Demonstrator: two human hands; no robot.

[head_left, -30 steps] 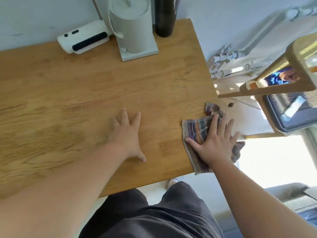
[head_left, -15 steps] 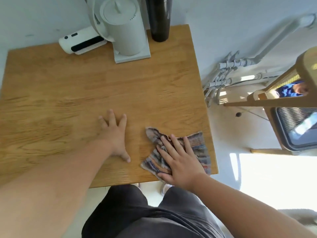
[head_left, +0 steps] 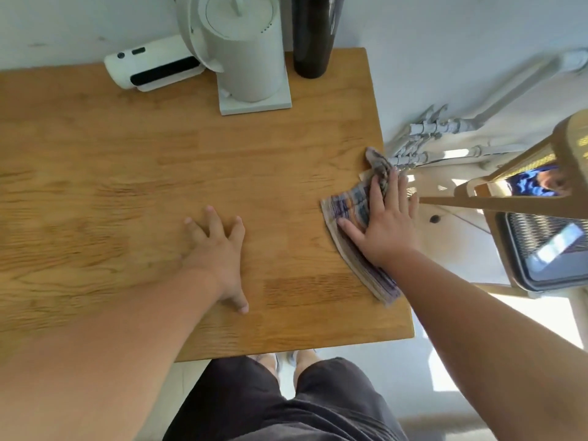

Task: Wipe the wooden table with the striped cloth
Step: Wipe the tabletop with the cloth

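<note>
Item: striped cloth (head_left: 350,208), folded in layers, lying at the right edge of the wooden table (head_left: 127,160) toward its near right corner, its far tip bunched at that edge and part apparently overhanging. Handling, judged: soft, light, limp; likely to ruck and slide off the edge unless pinned. Best taken at its middle under a flat palm, or gathered by the thick folded near side. Right hand (head_left: 388,230): fingers straight, spread, pressing flat on the cloth. Left hand (head_left: 219,253): fingers splayed, resting on bare wood near the middle of the near edge, holding nothing. Along the far edge: white kettle (head_left: 245,49), dark bottle (head_left: 313,33), white device (head_left: 152,66).
</note>
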